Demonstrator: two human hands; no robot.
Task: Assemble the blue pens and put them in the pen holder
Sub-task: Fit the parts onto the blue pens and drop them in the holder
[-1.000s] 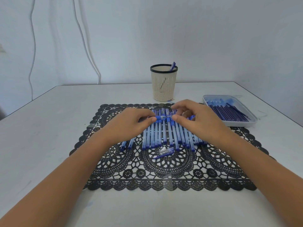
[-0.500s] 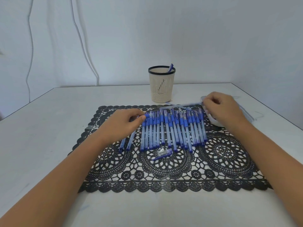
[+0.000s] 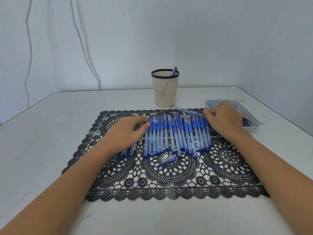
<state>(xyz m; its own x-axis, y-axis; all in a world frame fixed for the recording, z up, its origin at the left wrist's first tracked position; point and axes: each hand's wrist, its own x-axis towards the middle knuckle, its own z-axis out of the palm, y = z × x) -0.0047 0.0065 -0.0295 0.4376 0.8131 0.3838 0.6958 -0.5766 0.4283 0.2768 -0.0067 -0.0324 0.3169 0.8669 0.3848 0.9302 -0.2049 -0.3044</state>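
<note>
Right hand point(image 3: 223, 117) moved off the pen row point(image 3: 177, 136) to the tray point(image 3: 254, 128) by the right edge of the counter point(image 3: 50, 133), pinching a clear tube point(image 3: 186, 110), left hand point(image 3: 126, 131) still gripping a pen point(image 3: 153, 122)

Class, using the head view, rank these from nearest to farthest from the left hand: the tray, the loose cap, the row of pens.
1. Row of pens, right at the left hand.
2. Loose cap, nearer the camera on the mat.
3. Tray, far right.
</note>
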